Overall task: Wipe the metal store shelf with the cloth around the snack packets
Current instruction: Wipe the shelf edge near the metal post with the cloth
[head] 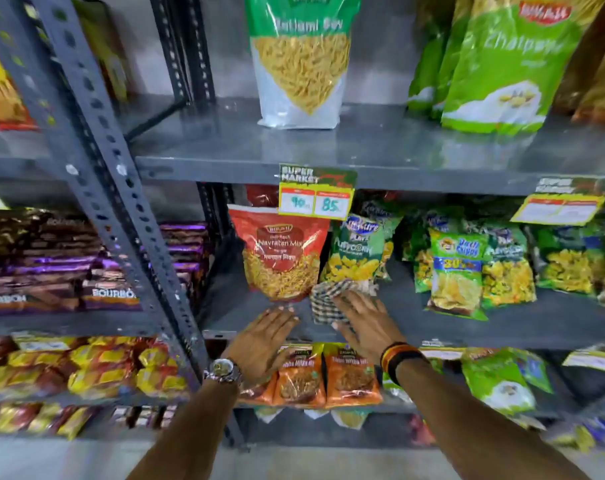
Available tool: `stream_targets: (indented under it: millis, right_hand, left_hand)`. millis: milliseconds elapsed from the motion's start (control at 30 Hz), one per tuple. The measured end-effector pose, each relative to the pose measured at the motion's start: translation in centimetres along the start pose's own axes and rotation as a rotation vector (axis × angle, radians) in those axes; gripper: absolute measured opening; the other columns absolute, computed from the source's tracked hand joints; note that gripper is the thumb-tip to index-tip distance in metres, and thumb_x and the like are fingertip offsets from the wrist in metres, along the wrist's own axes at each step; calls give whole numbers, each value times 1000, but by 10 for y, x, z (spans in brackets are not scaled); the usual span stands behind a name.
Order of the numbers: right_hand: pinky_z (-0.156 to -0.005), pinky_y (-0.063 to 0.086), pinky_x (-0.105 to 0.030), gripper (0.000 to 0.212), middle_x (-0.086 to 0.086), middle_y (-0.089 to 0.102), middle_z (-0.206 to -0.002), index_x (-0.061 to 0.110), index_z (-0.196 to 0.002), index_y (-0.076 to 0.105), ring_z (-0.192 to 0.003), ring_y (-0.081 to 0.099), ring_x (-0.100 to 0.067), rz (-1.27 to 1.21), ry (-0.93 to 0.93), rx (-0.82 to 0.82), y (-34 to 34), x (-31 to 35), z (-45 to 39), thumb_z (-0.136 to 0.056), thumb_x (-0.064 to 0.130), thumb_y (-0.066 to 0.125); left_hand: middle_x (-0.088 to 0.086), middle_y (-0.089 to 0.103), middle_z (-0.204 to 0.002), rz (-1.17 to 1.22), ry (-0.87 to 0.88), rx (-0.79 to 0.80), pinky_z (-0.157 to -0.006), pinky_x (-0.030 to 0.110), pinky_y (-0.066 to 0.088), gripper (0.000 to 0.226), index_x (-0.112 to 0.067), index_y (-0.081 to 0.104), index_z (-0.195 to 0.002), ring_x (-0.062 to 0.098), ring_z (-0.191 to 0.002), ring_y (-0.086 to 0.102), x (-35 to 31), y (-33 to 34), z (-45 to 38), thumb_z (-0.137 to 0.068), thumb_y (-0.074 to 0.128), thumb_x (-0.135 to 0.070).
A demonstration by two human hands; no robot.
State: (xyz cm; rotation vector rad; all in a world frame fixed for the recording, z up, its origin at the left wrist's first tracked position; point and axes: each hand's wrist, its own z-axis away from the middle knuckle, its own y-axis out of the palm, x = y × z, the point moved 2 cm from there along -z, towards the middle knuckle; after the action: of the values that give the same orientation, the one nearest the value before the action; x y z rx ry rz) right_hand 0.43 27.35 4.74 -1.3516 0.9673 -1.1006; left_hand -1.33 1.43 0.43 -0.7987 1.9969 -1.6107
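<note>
Fig.: Your right hand [358,317] lies flat, fingers spread, pressing checked cloth [323,301] onto metal shelf [432,327], at 5 o'clock of red snack packet [280,252]. Left hand [264,341] open, palm down on shelf lip, holding nothing. Cloth looks soft, light, bunches easily; keep palm over its centre. Packets prob. light, tip easily.

Your two forearms are bare from the lower frame edge to the wrists; no sleeves in view. Your left hand [264,341] carries no rings that can be made out; its fingernails are short and pale. On the left wrist you wear a metal wristwatch [222,370], silver-toned link band, round light dial with a gold-toned centre; dial detail is blurred. Your right hand [365,322] is likewise ungloved. On the right wrist you wear stacked bands [399,358]: thin orange and yellow strands beside a broader black band
</note>
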Motion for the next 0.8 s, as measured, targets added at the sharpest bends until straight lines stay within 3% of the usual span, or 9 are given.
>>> stream_targets:
  millis: [133, 233, 433, 533, 667, 800]
  right_hand:
    - [-105, 34, -48, 51, -3, 43, -145, 29, -142, 35, -129, 42, -30, 45, 65, -50, 25, 5, 5, -97, 51, 25]
    - [-98, 32, -45, 47, -1, 50, -130, 33, -139, 37, -117, 45, -26, 71, 63, -165, 18, 4, 1, -98, 51, 24]
    - [-106, 29, -53, 50, 0, 34, -150, 39, -143, 30, -137, 32, -25, 87, -20, -17, 23, -1, -37, -95, 55, 22]
    - [-97, 34, -51, 51, 0, 40, -143, 43, -140, 32, -131, 36, -24, 92, 20, -70, 34, -1, -31, -94, 61, 20]
    - [-96, 30, -49, 55, -1, 35, -146, 45, -140, 29, -134, 32, -22, 62, 34, -58, 34, -5, -29, -91, 66, 18]
    - [-89, 36, -46, 46, -2, 46, -136, 43, -137, 34, -120, 45, -24, 101, 59, -92, 41, -1, -26, -95, 59, 23]
  left_hand:
    - [12, 37, -158, -22, -25, 26, -120, 39, 13, 58, -7, 35, -153, 29, -146, 34, 18, 21, -5, -103, 34, -38]
    - [10, 37, -158, -35, 11, 69, -120, 39, 16, 58, -9, 33, -154, 29, -146, 35, 23, 36, -8, -106, 23, -40]
    - [4, 34, -161, 14, -27, 13, -122, 40, 16, 54, -14, 30, -156, 25, -149, 28, 28, 51, -14, -106, 27, -34]
    - [4, 34, -161, 46, -24, -12, -122, 43, 23, 54, -14, 31, -156, 24, -149, 27, 30, 53, -14, -106, 26, -33]
    - [3, 33, -161, 39, -28, -32, -123, 40, 18, 53, -15, 29, -156, 23, -150, 26, 30, 55, -14, -105, 32, -29]
    - [4, 34, -161, 33, -41, -10, -122, 43, 24, 54, -14, 31, -156, 24, -149, 28, 27, 52, -13, -104, 32, -28]
